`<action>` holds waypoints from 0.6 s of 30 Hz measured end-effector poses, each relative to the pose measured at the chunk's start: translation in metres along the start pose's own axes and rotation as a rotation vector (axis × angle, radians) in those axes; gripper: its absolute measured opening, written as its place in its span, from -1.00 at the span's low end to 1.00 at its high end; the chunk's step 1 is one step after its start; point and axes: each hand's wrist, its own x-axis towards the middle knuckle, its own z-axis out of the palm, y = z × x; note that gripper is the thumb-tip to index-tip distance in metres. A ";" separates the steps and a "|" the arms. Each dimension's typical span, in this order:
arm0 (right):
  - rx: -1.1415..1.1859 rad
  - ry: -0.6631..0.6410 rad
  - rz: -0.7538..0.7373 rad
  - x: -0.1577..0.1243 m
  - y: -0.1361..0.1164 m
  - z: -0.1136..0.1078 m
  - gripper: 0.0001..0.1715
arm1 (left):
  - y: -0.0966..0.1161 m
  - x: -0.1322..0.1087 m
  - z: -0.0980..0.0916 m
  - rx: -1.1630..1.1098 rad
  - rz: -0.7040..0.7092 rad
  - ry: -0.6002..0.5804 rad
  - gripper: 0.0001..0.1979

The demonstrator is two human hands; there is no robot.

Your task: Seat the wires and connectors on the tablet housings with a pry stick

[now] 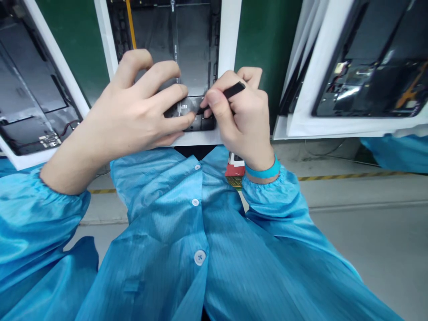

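A dark open device housing [197, 58], flat like a tablet with its inside showing, lies in a white tray [229, 40] in front of me. My left hand [140, 102] rests over its lower left part, fingers bent and apart, with one fingertip close to the tool's tip. My right hand [242, 111] pinches a slim black stick-like tool [235, 90], held like a pen, with its lower end at the housing's lower part. I cannot tell the tool's exact kind. A blue band circles my right wrist. The left palm hides part of the housing.
Another open housing [30, 80] lies in a tray at the left. At the right, one more housing [374, 67] sits on stacked white trays [294, 127]. The bench top [264, 40] is green. Below its edge is a red and white item [235, 167].
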 end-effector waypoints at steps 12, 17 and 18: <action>-0.040 -0.014 0.036 -0.002 -0.001 0.001 -0.47 | -0.005 -0.008 0.010 0.044 0.019 0.021 -0.60; -0.148 -0.022 -0.074 -0.002 -0.002 0.003 -0.48 | -0.004 -0.006 0.009 0.001 -0.005 -0.006 -0.59; -0.177 -0.035 -0.104 -0.002 -0.002 0.003 -0.47 | -0.003 -0.005 0.008 -0.021 -0.019 -0.012 -0.59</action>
